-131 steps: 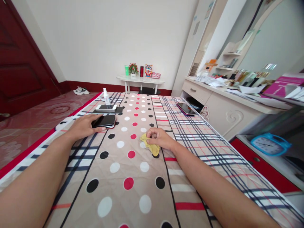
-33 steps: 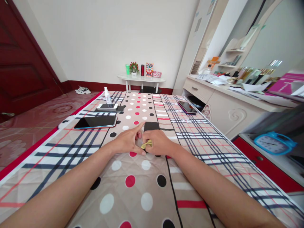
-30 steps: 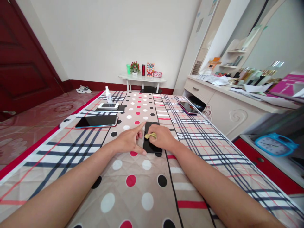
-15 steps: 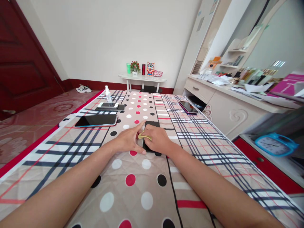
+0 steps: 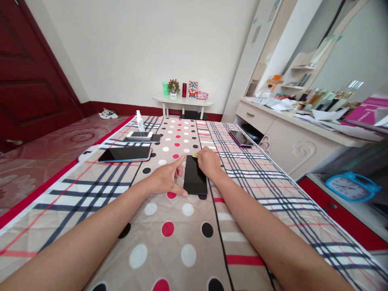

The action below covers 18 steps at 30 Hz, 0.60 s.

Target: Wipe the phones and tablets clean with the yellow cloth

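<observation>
A black smartphone (image 5: 194, 178) lies screen up on the patterned bedspread (image 5: 188, 226). My left hand (image 5: 166, 178) steadies it along its left side, thumb at the near corner and index finger at the far one, the other fingers curled. At the phone's far end, my right hand (image 5: 209, 162) is closed round a small yellow cloth (image 5: 196, 155). Only a bit of that cloth shows, against the top edge of the screen; the rest is hidden by the fingers.
To the left lie a tablet (image 5: 125, 153) and a white phone (image 5: 140, 135) on a dark flat device (image 5: 156, 138), with a white spray bottle (image 5: 140, 122) behind. Another phone (image 5: 241, 138) lies far right. A dresser (image 5: 291, 141) and blue clock (image 5: 348, 186) stand beside the bed.
My right hand has moved with the cloth from the middle of the phone to its far right end, uncovering most of the screen. My left hand stays in place.
</observation>
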Each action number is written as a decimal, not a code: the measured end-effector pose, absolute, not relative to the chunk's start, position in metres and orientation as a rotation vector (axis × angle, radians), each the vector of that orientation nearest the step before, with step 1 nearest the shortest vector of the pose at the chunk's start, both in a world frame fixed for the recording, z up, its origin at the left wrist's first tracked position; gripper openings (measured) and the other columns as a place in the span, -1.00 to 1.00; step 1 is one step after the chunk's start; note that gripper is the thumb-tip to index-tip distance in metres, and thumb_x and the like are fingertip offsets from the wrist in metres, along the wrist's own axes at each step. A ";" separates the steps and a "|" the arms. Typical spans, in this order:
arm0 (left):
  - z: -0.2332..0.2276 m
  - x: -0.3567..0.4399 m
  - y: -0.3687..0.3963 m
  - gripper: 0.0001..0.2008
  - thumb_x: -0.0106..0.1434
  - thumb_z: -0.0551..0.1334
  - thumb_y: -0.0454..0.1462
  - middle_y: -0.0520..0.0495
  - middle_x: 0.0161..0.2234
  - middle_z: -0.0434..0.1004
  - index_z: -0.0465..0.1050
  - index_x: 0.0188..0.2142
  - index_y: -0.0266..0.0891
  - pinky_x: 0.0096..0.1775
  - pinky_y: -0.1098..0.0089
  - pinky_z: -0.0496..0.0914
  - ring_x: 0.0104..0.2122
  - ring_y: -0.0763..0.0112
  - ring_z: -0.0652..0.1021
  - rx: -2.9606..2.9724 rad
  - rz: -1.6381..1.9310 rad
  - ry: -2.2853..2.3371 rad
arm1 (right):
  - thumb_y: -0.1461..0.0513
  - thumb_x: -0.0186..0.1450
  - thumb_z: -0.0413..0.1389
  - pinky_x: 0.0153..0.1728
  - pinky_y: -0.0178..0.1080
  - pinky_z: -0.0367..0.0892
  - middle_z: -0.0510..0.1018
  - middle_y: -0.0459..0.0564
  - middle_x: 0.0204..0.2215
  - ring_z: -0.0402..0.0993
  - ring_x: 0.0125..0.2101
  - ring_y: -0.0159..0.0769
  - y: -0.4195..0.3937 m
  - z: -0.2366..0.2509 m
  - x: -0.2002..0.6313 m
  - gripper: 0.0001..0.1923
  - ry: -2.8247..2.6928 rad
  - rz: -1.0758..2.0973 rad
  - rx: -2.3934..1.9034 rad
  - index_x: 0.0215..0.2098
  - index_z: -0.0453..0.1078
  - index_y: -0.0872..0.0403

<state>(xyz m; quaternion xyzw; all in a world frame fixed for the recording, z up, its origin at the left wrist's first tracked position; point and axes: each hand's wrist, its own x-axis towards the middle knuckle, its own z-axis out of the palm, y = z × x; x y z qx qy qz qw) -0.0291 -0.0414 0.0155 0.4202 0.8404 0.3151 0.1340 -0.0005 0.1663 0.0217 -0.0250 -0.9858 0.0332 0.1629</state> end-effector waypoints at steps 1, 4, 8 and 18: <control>0.015 -0.029 -0.041 0.31 -0.18 0.45 0.02 0.08 -0.25 0.38 -0.42 0.35 -0.01 -0.26 0.39 0.28 -0.34 0.39 0.42 1.227 0.921 2.437 | 0.26 0.37 -0.11 -0.32 -0.28 0.18 0.46 0.07 -0.20 0.38 -0.18 -0.22 0.163 0.023 -0.001 -0.69 -2.824 0.115 -0.015 -0.22 0.48 0.06; 0.015 -0.029 -0.041 0.31 -0.16 0.45 -0.01 0.09 -0.28 0.38 -0.47 0.35 -0.02 -0.28 0.39 0.27 -0.36 0.41 0.41 1.235 0.932 2.450 | 0.26 0.37 -0.09 -0.31 -0.30 0.17 0.46 0.03 -0.21 0.39 -0.20 -0.25 0.156 0.028 0.000 -0.70 -2.865 0.153 0.144 -0.18 0.48 0.02; 0.016 -0.029 -0.040 0.32 -0.17 0.46 -0.01 0.10 -0.30 0.36 -0.46 0.35 -0.03 -0.28 0.39 0.27 -0.38 0.40 0.41 1.238 0.910 2.463 | 0.28 0.32 -0.07 -0.32 -0.30 0.16 0.49 0.02 -0.23 0.41 -0.29 -0.28 0.146 0.033 0.010 -0.72 -2.907 0.162 0.246 -0.23 0.49 0.05; 0.016 -0.028 -0.040 0.38 -0.23 0.48 0.02 0.10 -0.31 0.37 -0.46 0.35 -0.06 -0.28 0.39 0.25 -0.36 0.37 0.42 1.200 0.882 2.480 | 0.28 0.13 0.13 -0.37 -0.37 0.17 0.57 -0.11 -0.42 0.42 -0.40 -0.37 0.133 0.051 0.046 -0.90 -2.983 0.559 0.790 -0.46 0.51 0.06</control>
